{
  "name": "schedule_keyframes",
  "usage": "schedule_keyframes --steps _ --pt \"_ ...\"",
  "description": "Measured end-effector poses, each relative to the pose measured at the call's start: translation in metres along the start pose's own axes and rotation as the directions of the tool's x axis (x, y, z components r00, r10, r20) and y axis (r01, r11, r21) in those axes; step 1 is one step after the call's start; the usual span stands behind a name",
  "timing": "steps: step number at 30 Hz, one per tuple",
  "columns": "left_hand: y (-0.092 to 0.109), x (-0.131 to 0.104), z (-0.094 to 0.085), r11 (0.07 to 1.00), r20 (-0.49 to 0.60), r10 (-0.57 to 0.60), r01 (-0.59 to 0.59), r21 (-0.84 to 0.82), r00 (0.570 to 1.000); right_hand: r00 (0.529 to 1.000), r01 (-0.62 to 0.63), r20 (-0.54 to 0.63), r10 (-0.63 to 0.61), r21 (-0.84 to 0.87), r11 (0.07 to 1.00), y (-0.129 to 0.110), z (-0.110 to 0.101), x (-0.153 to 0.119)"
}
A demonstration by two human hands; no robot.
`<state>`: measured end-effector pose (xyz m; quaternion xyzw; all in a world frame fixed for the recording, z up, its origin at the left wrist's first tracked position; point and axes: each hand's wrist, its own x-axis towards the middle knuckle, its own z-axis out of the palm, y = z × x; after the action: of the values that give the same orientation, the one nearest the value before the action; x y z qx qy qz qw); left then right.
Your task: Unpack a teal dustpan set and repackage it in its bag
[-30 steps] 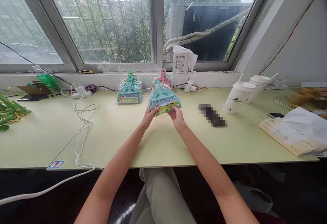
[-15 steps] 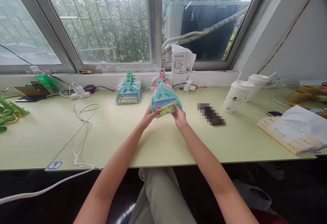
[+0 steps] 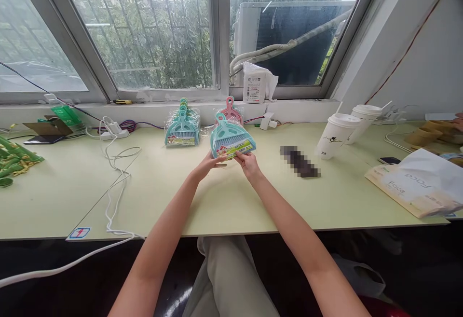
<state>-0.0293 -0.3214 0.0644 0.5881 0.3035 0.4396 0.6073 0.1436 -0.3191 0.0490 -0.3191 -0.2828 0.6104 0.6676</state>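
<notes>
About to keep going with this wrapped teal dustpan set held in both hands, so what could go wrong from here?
1. Both hands, left hand and right hand, pinch only the lower edge of the teal dustpan set; the glossy wrap may slip.
2. The pink set stands close behind it and could be knocked over.
3. The lidded cups stand to the right; a wide swing might tip them.

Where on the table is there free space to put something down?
Bare table lies between the white cable and the hands, and again between the right hand and the paper bag. It is crowded along the windowsill: teal dustpan stack, held dustpan set, cups.
</notes>
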Motion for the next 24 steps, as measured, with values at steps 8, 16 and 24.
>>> schedule_keyframes --steps 8,16,24 --pt "0.007 0.002 -0.031 0.909 -0.132 0.057 -0.106 -0.402 0.99 0.993 -0.02 0.117 0.027 -0.059 0.998 -0.01 0.004 -0.007" --pt "-0.002 -0.001 -0.005 0.906 -0.14 -0.038 -0.025 -0.423 0.989 0.969 -0.097 0.207 0.133 -0.175 0.98 0.002 0.014 -0.018" --pt "-0.007 0.009 0.003 0.926 -0.171 0.011 -0.075 -0.371 0.985 0.991 -0.065 0.11 0.074 -0.088 0.994 0.003 0.014 -0.014"
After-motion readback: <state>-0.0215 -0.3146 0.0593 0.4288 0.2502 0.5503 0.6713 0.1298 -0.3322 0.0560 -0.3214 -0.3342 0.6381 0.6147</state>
